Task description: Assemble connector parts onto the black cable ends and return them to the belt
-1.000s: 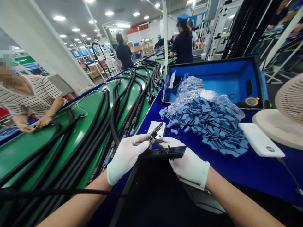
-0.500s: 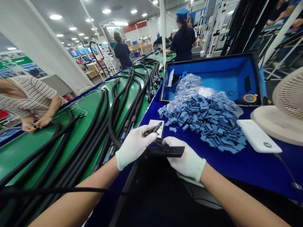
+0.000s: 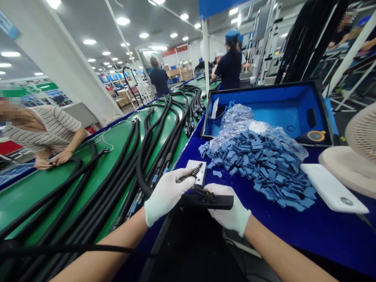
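Observation:
Both my hands wear white gloves and meet over a flat black bar (image 3: 216, 201) at the near edge of the blue table. My left hand (image 3: 166, 194) is closed, its fingers pinching a small dark comb-like piece (image 3: 192, 174) over a white block (image 3: 197, 171). My right hand (image 3: 230, 211) is wrapped under and around the black bar, holding it. A heap of small blue plastic pieces (image 3: 264, 166) lies on a clear bag just beyond my hands.
An open blue bin (image 3: 293, 105) stands behind the heap. A white fan (image 3: 357, 156) and a flat white device (image 3: 331, 190) sit at right. Thick black cables (image 3: 126, 164) run along the green belt at left, where a person in a striped shirt (image 3: 49, 129) handles one.
The view has tilted down a little, so everything sits lower in frame. My hands keep the same grip; my left fingers have shifted slightly on the small dark piece.

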Demonstrator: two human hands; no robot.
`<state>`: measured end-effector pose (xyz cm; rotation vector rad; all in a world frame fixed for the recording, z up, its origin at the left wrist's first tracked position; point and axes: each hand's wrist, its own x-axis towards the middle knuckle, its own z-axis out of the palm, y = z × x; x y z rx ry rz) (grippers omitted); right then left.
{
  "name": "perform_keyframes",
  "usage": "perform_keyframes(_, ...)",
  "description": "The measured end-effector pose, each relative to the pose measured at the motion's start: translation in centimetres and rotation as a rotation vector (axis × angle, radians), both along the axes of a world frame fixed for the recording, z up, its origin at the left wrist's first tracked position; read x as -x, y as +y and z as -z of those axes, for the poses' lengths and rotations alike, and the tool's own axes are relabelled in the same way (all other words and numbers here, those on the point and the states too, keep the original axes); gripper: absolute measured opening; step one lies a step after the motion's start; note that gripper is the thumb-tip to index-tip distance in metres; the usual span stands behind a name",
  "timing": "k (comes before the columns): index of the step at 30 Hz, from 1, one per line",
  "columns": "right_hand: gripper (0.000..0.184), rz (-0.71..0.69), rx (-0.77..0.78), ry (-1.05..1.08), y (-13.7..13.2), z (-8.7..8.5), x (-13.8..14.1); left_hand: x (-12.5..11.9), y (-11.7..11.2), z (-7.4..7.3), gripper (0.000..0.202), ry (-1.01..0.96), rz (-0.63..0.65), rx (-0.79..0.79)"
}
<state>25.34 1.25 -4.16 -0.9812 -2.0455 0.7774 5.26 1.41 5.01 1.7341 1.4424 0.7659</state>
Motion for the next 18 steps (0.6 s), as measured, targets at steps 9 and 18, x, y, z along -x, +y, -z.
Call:
perform_keyframes(9,0.045,0.186,-0.109,-0.099,-1.8,0.3,-4.5,-0.6,-0.1,-0.2,0.042,-0.314,0.060,0.051)
perform_keyframes(18,0.039,0.097,0.438,0.499,-4.0,-3.0,-3.9,-1.2,-0.8,0.2,0.036,0.063,0.287,-0.182)
